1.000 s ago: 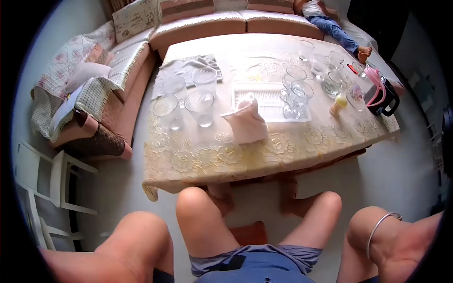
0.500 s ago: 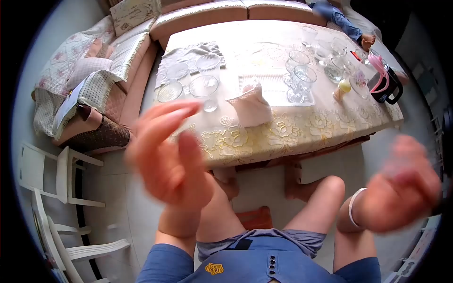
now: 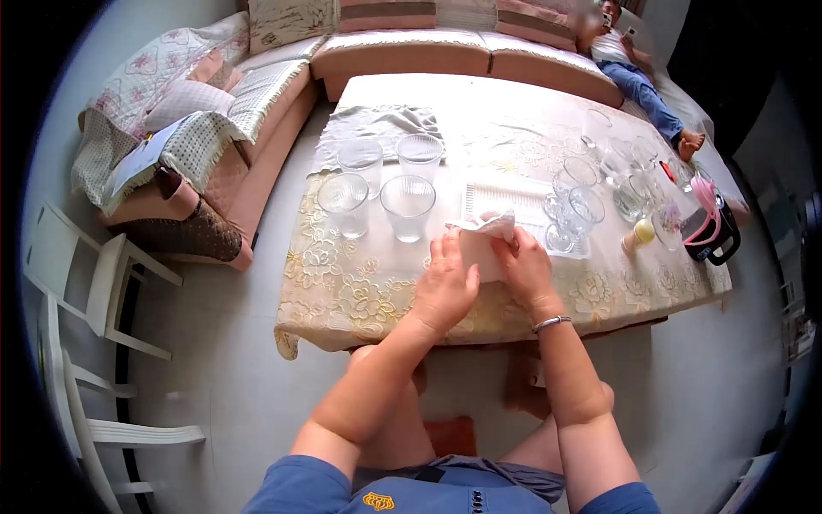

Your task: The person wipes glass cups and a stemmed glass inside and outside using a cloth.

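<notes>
A pale pinkish-white cloth [image 3: 486, 257] stands bunched near the front of the table, its folded top leaning over. Against its left side lies my left hand [image 3: 445, 287], fingers stretched out and thumb apart. My right hand [image 3: 524, 267] pinches the cloth at its upper right, thumb and fingers pressed together. Whether anything is inside the cloth is hidden. Close on the left are several clear ribbed glasses [image 3: 408, 208], standing upright. Just behind and right of the cloth, stemmed glasses [image 3: 586, 206] stand at a white ribbed tray [image 3: 488, 195].
An embroidered tablecloth [image 3: 364, 295] covers the table. A grey cloth [image 3: 377, 128] lies at the back left. More glassware [image 3: 629, 199], a small yellow-topped item [image 3: 642, 231] and a black jug with a pink handle [image 3: 712, 227] stand right. A person [image 3: 638, 68] reclines on the sofa beyond.
Both hands have come down from raised, spread-apart positions to the cloth on the table. My right hand has taken hold of it. The view has shifted, showing more of the sofa.
</notes>
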`<action>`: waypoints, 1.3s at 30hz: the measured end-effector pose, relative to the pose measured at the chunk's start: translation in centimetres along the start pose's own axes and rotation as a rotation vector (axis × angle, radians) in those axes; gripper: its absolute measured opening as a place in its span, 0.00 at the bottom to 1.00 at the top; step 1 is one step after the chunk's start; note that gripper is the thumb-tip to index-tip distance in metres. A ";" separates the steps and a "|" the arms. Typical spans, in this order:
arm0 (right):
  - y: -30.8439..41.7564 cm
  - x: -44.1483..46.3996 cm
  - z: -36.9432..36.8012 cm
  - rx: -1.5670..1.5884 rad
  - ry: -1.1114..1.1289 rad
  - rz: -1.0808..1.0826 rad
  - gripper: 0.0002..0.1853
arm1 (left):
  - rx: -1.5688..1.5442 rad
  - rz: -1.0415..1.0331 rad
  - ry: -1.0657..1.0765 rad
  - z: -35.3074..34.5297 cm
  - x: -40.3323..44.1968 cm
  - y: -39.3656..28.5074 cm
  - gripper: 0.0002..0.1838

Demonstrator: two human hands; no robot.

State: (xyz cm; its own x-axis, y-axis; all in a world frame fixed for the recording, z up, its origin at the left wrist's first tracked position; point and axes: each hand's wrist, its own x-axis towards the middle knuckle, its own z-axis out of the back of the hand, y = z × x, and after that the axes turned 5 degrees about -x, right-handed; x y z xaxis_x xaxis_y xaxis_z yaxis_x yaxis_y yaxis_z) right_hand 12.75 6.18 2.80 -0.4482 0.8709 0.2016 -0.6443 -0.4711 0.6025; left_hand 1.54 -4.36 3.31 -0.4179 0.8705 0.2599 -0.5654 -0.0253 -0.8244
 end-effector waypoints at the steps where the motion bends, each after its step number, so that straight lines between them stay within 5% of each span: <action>1: -0.1 -0.1 0.1 -0.003 -0.007 0.000 0.16 | 0.030 -0.146 -0.082 -0.5 0.2 0.9 0.27; 6: -0.7 -2.8 2.4 0.552 0.082 -0.039 0.14 | -0.019 -0.048 -0.005 -0.1 -0.4 0.4 0.27; 9: -2.4 -4.6 3.7 0.835 0.143 0.022 0.16 | -0.462 0.094 0.126 -0.1 -0.6 -0.6 0.26; 11: -3.0 -5.7 4.0 0.876 0.109 -0.024 0.16 | -0.822 0.306 0.445 -0.4 -0.7 -1.3 0.22; 14: -4.8 -7.2 3.8 0.974 0.125 -0.180 0.17 | -0.765 0.014 0.470 -3.7 -2.0 -1.3 0.19; 16: -5.0 -8.0 4.3 1.378 0.128 -0.313 0.18 | -0.762 0.005 0.586 -3.2 -2.5 -3.8 0.17; 20: -7.2 -8.9 6.0 1.744 -0.003 -0.314 0.22 | -0.605 -0.193 0.373 -5.9 -0.2 -4.6 0.16; 22: -10.4 -9.3 6.0 1.873 0.026 -0.098 0.22 | -0.447 -0.109 0.275 -7.7 1.7 -4.5 0.26; 27: -13.6 -10.0 5.5 1.620 -0.240 -0.015 0.22 | -0.277 -0.180 0.152 -12.7 5.5 -4.7 0.47; 30: -15.1 -9.9 6.1 1.878 -0.127 -0.057 0.23 | -0.287 -0.176 0.098 -14.3 6.3 -5.9 0.52; 33: -14.4 -10.0 6.8 1.612 -0.335 -0.194 0.24 | -0.259 -0.275 -0.059 -16.2 6.9 -5.4 0.54; 39: -14.0 -10.9 8.4 1.896 -0.271 -0.234 0.24 | -0.366 -0.241 -0.101 -18.8 8.2 -4.7 0.48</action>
State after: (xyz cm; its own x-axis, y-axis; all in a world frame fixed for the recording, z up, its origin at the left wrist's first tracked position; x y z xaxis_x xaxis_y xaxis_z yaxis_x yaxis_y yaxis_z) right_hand 31.85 4.46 -1.29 -0.2527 0.9675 -0.0111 0.8260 0.2217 0.5183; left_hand 14.16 12.13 -0.10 -0.3831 0.7772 0.4992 -0.3739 0.3637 -0.8532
